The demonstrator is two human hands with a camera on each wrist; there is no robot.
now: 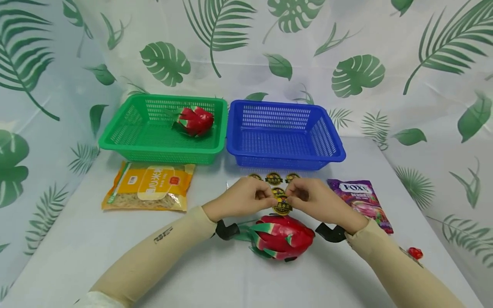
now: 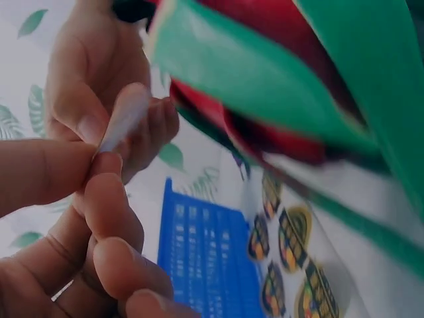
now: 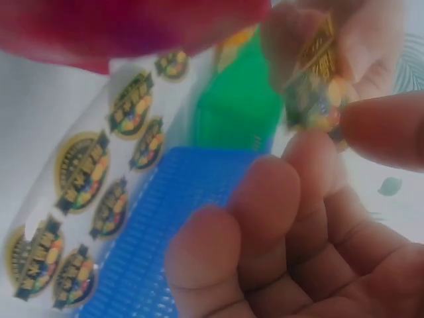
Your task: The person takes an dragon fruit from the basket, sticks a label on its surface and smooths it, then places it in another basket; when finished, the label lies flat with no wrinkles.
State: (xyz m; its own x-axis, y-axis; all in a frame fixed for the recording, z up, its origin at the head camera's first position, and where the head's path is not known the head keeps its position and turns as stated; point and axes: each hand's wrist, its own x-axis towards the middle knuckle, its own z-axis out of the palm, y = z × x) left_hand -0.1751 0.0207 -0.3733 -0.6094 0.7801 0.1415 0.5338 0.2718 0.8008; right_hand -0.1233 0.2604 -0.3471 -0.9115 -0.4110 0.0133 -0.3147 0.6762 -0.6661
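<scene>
A round black-and-gold fruit sticker [image 1: 282,207] is stretched between my hands above the front edge of a sticker sheet [image 3: 83,172]. My left hand [image 1: 244,196] pinches one side of it with thumb and forefinger. On the other side, my right hand [image 1: 321,200] pinches it too. Its pale back [image 2: 126,119] faces the left wrist camera, its printed face the right wrist camera. Just below the hands, a red dragon fruit [image 1: 286,237] with green scales lies on its side, stem end to the left. In the head view, the hands cover part of the sheet.
At the back stand a green basket [image 1: 163,150] holding another dragon fruit [image 1: 197,122] and a blue basket [image 1: 285,158] beside it. A yellow grain packet [image 1: 150,187] lies left, a purple candy bag [image 1: 360,201] right. One small red wrapped piece [image 1: 415,253] sits farther right.
</scene>
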